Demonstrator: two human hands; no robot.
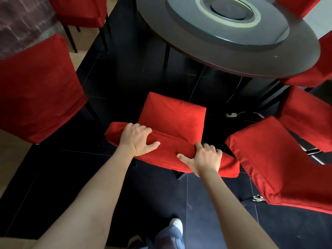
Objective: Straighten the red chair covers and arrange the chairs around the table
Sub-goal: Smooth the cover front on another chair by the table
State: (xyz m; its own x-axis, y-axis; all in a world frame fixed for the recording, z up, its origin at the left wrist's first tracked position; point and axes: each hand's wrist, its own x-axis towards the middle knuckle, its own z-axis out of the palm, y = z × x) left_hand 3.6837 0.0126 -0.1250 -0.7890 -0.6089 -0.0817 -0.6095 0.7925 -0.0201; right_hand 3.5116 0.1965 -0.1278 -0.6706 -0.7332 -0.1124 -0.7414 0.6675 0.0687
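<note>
A red-covered chair [172, 119] stands in front of me, its seat facing the round dark table [251, 65]. My left hand [136, 139] grips the left part of the top of its backrest, fingers curled over the far side. My right hand [204, 159] grips the right part of the same top edge, thumb spread along the near side. The red cover lies fairly smooth on the seat and bunches slightly between my hands.
More red-covered chairs stand around: one at the left [39, 87], one at the back left [80, 9], one close on the right [280, 162], others at the right by the table [309, 115]. A cable and plug [231, 115] lie on the dark floor. My shoe [176, 225] shows below.
</note>
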